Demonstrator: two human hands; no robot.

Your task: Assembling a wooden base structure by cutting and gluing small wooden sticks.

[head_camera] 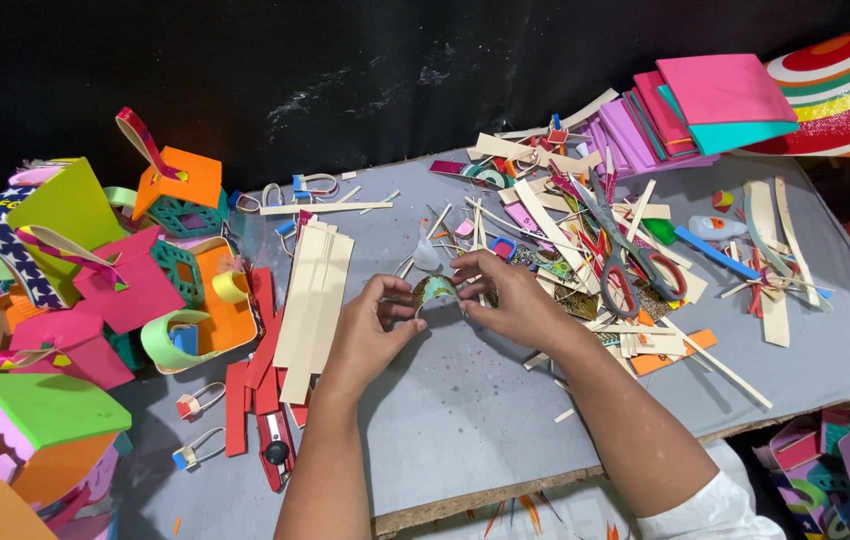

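Two hands are meeting at the centre of the frame over a grey bench (465, 420), pinching between them one small curled strip of glittery paper (434, 291). The left hand (370, 335) is closing thumb and forefinger on the strip's left end, while the right hand (510, 300) is gripping its right end with fingers curled tight. Just left of the hands, one stack of cream foam strips (313, 300) is lying beside several red strips (257, 370) and one red utility knife (275, 450). At centre right, one pair of scissors with red and grey handles (635, 275) is resting on a scatter of offcuts too many to count. One stack of pink, purple and teal foam sheets (695, 110) is sitting at upper right. Brightly coloured foam boxes (75, 300) with looped handles are crowding the left edge, their number unclear.
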